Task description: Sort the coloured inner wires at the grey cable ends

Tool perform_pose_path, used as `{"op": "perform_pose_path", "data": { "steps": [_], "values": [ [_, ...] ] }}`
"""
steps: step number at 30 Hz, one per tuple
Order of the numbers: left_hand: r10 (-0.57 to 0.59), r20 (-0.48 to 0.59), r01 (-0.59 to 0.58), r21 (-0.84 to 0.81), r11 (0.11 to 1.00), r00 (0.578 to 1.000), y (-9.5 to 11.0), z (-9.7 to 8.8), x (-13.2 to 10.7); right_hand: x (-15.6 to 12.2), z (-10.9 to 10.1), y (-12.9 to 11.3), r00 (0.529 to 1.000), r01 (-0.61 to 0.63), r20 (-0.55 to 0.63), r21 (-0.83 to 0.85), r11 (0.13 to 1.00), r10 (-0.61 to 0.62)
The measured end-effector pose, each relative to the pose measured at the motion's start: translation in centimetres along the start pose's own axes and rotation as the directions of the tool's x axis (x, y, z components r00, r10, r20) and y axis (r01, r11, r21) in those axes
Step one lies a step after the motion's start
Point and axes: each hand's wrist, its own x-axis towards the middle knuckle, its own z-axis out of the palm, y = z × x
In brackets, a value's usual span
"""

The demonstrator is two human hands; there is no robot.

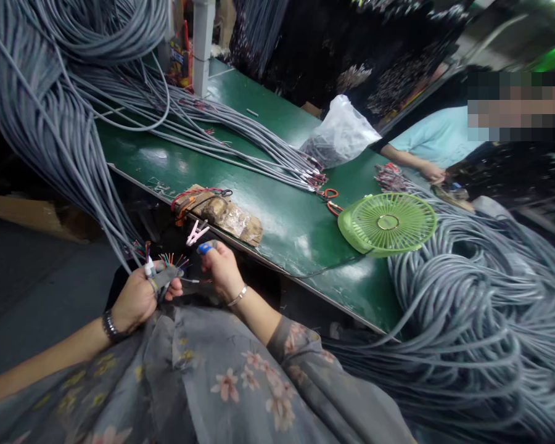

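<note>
My left hand (141, 295) is closed around the end of a grey cable (165, 277), low in front of my lap. Thin coloured wires (169, 259) fan out from that end, and a white piece shows beside my fingers. To the right, apart from the wires, my right hand (223, 269) is curled closed. Something blue (205, 248) covers or sits at its thumb tip; whether the fingers pinch anything is hidden. Just beyond it, a pale pink clip (197, 233) sticks out at the table's edge, beside a tape-wrapped brown block (234, 219).
The green table (287, 228) bears a row of grey cables (259, 151), a clear plastic bag (340, 132) and a green fan (387, 223). Cable bundles hang at left (41, 105) and pile up at right (481, 320). Another person's hand (432, 173) works across the table.
</note>
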Motion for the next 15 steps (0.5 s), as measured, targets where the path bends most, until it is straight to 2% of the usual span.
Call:
{"op": "perform_pose_path", "data": {
  "steps": [2, 3, 7, 10, 12, 15],
  "values": [
    [-0.009, -0.034, 0.009, -0.017, 1.0, 0.999, 0.0, -0.1, 0.1, 0.1, -0.5, -0.2, 1.0, -0.009, -0.023, 0.07, 0.997, 0.01],
    [-0.011, -0.044, 0.01, -0.024, 1.0, 0.999, 0.0, -0.1, 0.1, 0.0, -0.7, -0.2, 1.0, -0.03, 0.006, 0.096, 0.995, 0.029],
    [-0.013, -0.039, 0.013, -0.016, 1.0, 0.999, 0.1, -0.1, 0.2, -0.6, -0.9, 0.1, 0.968, -0.152, 0.213, 0.084, 0.985, 0.132],
    [-0.005, -0.043, 0.004, -0.015, 1.0, 0.999, 0.3, 0.0, 0.2, -0.7, -0.9, 0.5, 0.942, -0.168, 0.301, 0.038, 0.985, 0.149],
    [0.003, -0.041, -0.004, -0.017, 1.0, 0.999, 0.4, 0.0, 0.1, -0.5, -1.0, 0.5, 0.943, -0.167, 0.302, 0.055, 0.984, 0.143],
    [0.013, 0.001, -0.013, 0.003, 1.0, 1.0, 0.7, 0.1, 0.2, 0.5, -1.1, 0.1, 0.962, -0.17, 0.236, 0.116, 0.979, 0.139]
  ]
}}
